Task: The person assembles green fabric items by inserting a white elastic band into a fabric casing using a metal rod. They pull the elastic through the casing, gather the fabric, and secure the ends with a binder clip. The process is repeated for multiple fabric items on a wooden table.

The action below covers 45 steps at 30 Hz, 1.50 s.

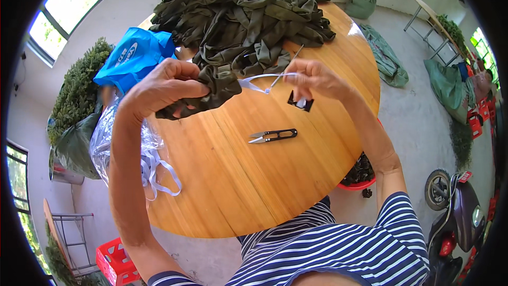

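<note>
My left hand point(172, 82) is closed on a bunched piece of dark green cloth point(219, 87), held above the round wooden table. A narrow white band point(256, 78) runs from the cloth's right end to my right hand point(315, 78). My right fingers are pinched on the band and on a thin metal rod point(297, 53), whose lower end meets the band near a small loop. Below those fingers is a small black square point(294, 103) with a pale patch. Thread snips point(273, 136) with black handles lie on the wood, blades pointing left.
A large heap of dark green cloth point(238, 16) covers the far side of the table point(222, 190). At the left sit a blue bag point(132, 58), clear plastic point(103, 137) and loose white band point(168, 172). A red basin point(360, 184) with dark pieces stands below the right edge.
</note>
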Available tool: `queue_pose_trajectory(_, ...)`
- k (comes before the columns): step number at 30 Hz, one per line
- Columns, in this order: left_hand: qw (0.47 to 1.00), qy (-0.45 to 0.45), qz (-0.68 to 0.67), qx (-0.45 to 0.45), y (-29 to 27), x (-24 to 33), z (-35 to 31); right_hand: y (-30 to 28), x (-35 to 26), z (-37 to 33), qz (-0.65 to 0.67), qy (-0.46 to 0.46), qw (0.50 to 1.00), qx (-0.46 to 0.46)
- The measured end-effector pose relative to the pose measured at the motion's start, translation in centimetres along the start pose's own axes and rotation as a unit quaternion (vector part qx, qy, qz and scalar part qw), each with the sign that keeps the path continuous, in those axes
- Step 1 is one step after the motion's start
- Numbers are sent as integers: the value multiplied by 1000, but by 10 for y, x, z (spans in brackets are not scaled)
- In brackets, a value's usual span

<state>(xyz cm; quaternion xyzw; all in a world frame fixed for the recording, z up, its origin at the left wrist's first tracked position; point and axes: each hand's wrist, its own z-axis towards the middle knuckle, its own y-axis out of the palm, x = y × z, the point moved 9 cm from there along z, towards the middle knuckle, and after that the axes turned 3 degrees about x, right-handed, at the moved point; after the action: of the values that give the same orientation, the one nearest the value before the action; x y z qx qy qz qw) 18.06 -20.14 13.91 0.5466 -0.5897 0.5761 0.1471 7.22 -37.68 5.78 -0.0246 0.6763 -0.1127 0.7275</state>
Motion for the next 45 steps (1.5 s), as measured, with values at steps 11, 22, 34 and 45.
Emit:
queue_pose_trajectory(11, 997, 14, 56, -58, 7, 42, -23, 13, -10, 25, -116, 72, 975, -177)
queue_pose_trajectory(22, 996, 86, 17, -19, 0, 81, -24, 83, -45, 53, -170, -40, 961, -216)
queue_pose_trajectory(34, 996, 25, -35, 73, 0, 26, 9, 67, -115, 32, -105, -284, 953, 10)
queue_pose_trajectory(45, 972, 97, -105, 187, 4, 9, 37, 58, -109, 50, -455, -309, 801, 237)
